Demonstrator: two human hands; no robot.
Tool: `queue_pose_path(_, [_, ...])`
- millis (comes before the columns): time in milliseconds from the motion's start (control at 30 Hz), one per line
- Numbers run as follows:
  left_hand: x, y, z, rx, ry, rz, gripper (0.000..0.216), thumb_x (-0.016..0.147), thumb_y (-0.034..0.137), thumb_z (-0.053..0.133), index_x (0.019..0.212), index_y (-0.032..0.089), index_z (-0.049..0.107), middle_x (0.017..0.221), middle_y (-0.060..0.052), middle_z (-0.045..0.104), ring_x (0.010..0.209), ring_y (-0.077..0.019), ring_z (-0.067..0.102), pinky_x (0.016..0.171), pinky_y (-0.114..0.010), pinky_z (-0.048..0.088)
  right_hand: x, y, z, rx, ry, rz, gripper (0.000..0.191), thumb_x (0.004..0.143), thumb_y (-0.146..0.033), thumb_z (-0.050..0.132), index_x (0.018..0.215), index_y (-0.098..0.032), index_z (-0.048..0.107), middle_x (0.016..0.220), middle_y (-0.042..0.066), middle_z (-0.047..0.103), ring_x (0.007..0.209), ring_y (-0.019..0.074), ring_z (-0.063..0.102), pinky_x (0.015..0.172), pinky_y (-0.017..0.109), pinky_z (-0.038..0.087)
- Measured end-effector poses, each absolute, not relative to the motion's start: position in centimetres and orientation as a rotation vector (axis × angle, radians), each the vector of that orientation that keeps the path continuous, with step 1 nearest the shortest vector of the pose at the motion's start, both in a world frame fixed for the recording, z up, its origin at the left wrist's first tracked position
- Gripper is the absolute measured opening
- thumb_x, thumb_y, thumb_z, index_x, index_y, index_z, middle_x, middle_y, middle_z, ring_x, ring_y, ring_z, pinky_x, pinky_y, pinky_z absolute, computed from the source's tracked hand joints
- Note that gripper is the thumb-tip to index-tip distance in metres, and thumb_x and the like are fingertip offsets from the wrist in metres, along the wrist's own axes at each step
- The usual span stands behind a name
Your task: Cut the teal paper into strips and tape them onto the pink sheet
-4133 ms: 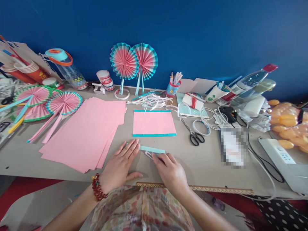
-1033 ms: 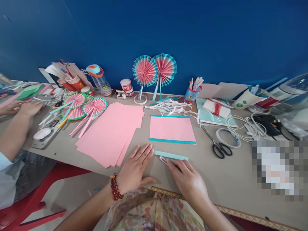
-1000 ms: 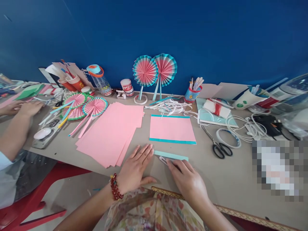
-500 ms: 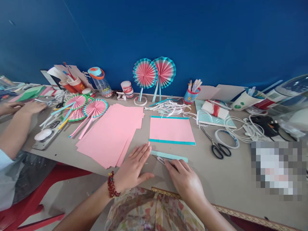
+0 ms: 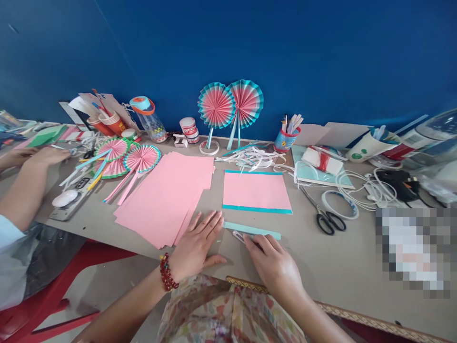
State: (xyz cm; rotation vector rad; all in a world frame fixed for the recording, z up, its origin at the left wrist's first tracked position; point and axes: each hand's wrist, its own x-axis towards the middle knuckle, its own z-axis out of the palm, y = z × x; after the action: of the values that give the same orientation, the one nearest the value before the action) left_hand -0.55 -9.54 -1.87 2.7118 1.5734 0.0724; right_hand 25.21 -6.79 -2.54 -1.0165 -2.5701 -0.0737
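Observation:
My left hand [image 5: 198, 245] lies flat on the table with its fingers stretched out, the fingertips just left of a narrow teal paper strip [image 5: 257, 230]. A red bead bracelet [image 5: 167, 278] is on that wrist. My right hand [image 5: 276, 267] is curled on a small white-tipped tool [image 5: 238, 234] whose tip lies against the near edge of the strip; I cannot make out what tool it is. Just beyond the strip lies a pink sheet with teal edges [image 5: 255, 191].
A stack of pink sheets [image 5: 166, 197] lies to the left, with paper fans [image 5: 124, 159] beyond it. Two fans [image 5: 230, 102] stand at the blue wall. Scissors [image 5: 323, 216], a tape ring [image 5: 339, 205] and cables [image 5: 371, 190] lie right. Another person's arm [image 5: 24, 186] rests far left.
The view has swung left since the oldest frame, bringing another person's arm into sight. My left hand has slid slightly left, away from the strip. My right hand stays on the tool.

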Motion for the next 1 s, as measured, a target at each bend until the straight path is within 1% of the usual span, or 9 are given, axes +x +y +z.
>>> queue_pose_path(300, [-0.3, -9.6, -2.0, 2.687, 1.58, 0.094, 0.09, 0.094, 0.072, 0.032, 0.158, 0.01, 0.017, 0.163, -0.015, 0.021, 0.152, -0.0279, 0.016, 0.123, -0.05, 0.013, 24.8, -7.1, -3.2, -1.036, -2.547, -0.062, 0.032, 0.095, -0.011, 0.047, 0.12, -0.012, 0.066, 0.093, 0.01, 0.065, 0.083, 0.0208, 0.055, 0.072, 0.031, 0.05])
queue_pose_path(433, [-0.5, -9.6, -1.8, 2.657, 1.544, 0.125, 0.09, 0.095, 0.07, 0.034, 0.159, 0.01, 0.012, 0.163, -0.016, 0.02, 0.152, -0.0292, 0.016, 0.123, -0.052, 0.014, 24.7, -7.1, -3.0, -1.032, -2.55, -0.046, 0.032, 0.095, -0.01, 0.047, 0.121, -0.012, 0.066, 0.093, 0.009, 0.064, 0.082, 0.0201, 0.054, 0.071, 0.031, 0.049])
queue_pose_path(533, [-1.2, -9.5, -1.1, 2.614, 1.475, 0.221, 0.086, 0.099, 0.06, 0.039, 0.159, 0.01, 0.001, 0.164, -0.016, 0.017, 0.153, -0.0283, 0.015, 0.123, -0.05, 0.018, 24.7, -7.0, -2.8, -1.03, -2.548, -0.047, 0.031, 0.094, -0.009, 0.047, 0.119, -0.012, 0.066, 0.091, 0.009, 0.064, 0.081, 0.0195, 0.054, 0.069, 0.03, 0.049])
queue_pose_path(600, [-1.8, -9.2, -0.4, 2.581, 1.388, 0.296, 0.077, 0.104, 0.043, 0.039, 0.159, 0.013, -0.004, 0.164, -0.015, 0.016, 0.153, -0.0265, 0.014, 0.123, -0.048, 0.02, 24.7, -6.9, -2.7, -1.029, -2.539, -0.045, 0.031, 0.094, -0.009, 0.047, 0.119, -0.013, 0.066, 0.09, 0.009, 0.064, 0.08, 0.0192, 0.054, 0.069, 0.03, 0.049])
queue_pose_path(667, [-2.4, -8.6, 0.3, 2.541, 1.241, 0.345, 0.071, 0.104, 0.025, 0.036, 0.159, 0.017, -0.009, 0.163, -0.012, 0.022, 0.152, -0.0229, 0.019, 0.122, -0.045, 0.025, 24.7, -6.9, -2.7, -1.034, -2.542, -0.041, 0.03, 0.095, -0.01, 0.048, 0.118, -0.013, 0.066, 0.091, 0.008, 0.064, 0.08, 0.0187, 0.054, 0.069, 0.029, 0.049])
queue_pose_path(733, [-2.8, -7.6, 0.7, 2.486, 1.085, 0.368, 0.075, 0.101, 0.014, 0.033, 0.158, 0.021, -0.015, 0.158, -0.009, 0.036, 0.148, -0.0191, 0.029, 0.119, -0.04, 0.033, 24.7, -6.9, -2.7, -1.044, -2.547, -0.038, 0.029, 0.096, -0.012, 0.048, 0.117, -0.015, 0.067, 0.091, 0.008, 0.064, 0.08, 0.0182, 0.054, 0.069, 0.029, 0.05])
queue_pose_path(800, [-3.1, -6.4, 0.8, 2.454, 1.009, 0.371, 0.078, 0.099, 0.009, 0.032, 0.157, 0.025, -0.019, 0.152, -0.006, 0.047, 0.14, -0.019, 0.041, 0.113, -0.04, 0.039, 24.7, -6.9, -2.8, -1.049, -2.546, -0.036, 0.029, 0.096, -0.011, 0.047, 0.117, -0.016, 0.067, 0.091, 0.008, 0.064, 0.081, 0.0181, 0.054, 0.07, 0.029, 0.05])
queue_pose_path(867, [-3.3, -5.3, 0.6, 2.459, 0.977, 0.342, 0.078, 0.099, 0.008, 0.03, 0.156, 0.027, -0.019, 0.146, -0.004, 0.054, 0.129, -0.0202, 0.051, 0.108, -0.04, 0.043, 24.7, -6.9, -2.8, -1.042, -2.541, -0.033, 0.03, 0.096, -0.01, 0.047, 0.117, -0.015, 0.067, 0.09, 0.008, 0.064, 0.081, 0.0184, 0.055, 0.07, 0.029, 0.05])
queue_pose_path(1000, [-3.7, -4.1, 0.1, 2.527, 0.939, 0.273, 0.074, 0.101, 0.011, 0.029, 0.157, 0.026, -0.018, 0.143, -0.004, 0.057, 0.115, -0.0212, 0.058, 0.1, -0.038, 0.046, 24.7, -6.9, -2.6, -1.041, -2.55, -0.009, 0.028, 0.094, -0.01, 0.05, 0.116, -0.015, 0.067, 0.09, 0.008, 0.064, 0.081, 0.0192, 0.056, 0.07, 0.03, 0.051])
